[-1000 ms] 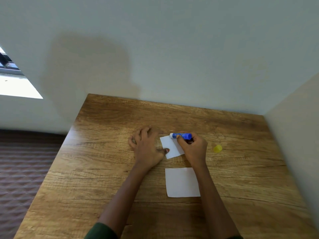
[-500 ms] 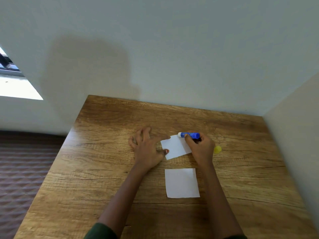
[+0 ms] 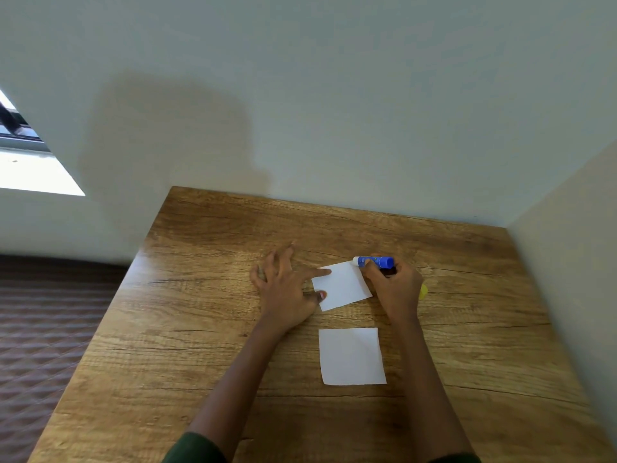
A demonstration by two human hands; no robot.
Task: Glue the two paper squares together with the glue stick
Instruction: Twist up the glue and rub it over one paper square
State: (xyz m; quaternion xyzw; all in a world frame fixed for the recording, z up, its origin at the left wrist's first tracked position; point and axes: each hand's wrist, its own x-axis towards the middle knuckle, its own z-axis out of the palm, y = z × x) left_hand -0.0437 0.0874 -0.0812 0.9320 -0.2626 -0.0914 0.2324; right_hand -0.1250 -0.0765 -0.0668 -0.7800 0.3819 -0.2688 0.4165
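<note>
The glue stick (image 3: 374, 262) has slid from the far square's (image 3: 341, 285) left side to its corner at 1 o'clock, so one pass of glue along the far edge looks done. The right hand (image 3: 394, 289) is closed around the stick, tip pointing to 9 o'clock. The left hand (image 3: 287, 289) is spread, forefinger and thumb pinning the square's 9 o'clock edge. The near square (image 3: 352, 356) lies untouched at 6 o'clock; a yellow cap (image 3: 423, 291) peeks out at 3 o'clock.

Left hand (image 3: 286, 289) lies flat, palm down, fingers (image 3: 317, 272) spread wide, forearm reaching forward. Right hand (image 3: 394, 289) is curled closed, knuckles up, wrist bent slightly inward.
</note>
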